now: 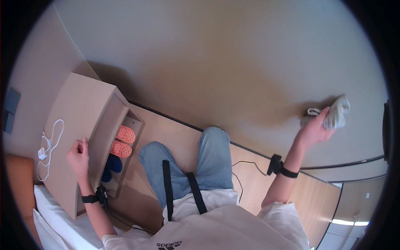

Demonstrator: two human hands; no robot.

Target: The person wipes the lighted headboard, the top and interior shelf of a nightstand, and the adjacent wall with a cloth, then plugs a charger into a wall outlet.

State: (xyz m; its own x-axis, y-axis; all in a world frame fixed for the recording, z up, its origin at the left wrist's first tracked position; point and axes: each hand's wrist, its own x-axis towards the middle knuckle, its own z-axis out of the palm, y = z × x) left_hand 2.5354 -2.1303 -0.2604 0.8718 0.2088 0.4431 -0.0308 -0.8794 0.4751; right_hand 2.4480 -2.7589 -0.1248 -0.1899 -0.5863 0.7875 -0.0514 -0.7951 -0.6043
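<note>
My right hand (314,131) grips a bunched pale grey cloth (338,113) up at the right of the view. The cloth is against or very near the smooth beige-grey wall panel (218,72); contact cannot be told for certain. Folds of it stick out on both sides of my fingers. My left hand (78,154) is loosely curled, with nothing visible in it. It hovers over the front edge of a light wood-look nightstand (84,103), left of my knees.
A white power strip (42,153) with a looped cable lies on the nightstand. Its lower shelf holds coral slippers (125,133) and dark blue slippers (114,164). White bedding (54,206) is at lower left. Thin cables (250,162) trail over the wood-look floor (175,125).
</note>
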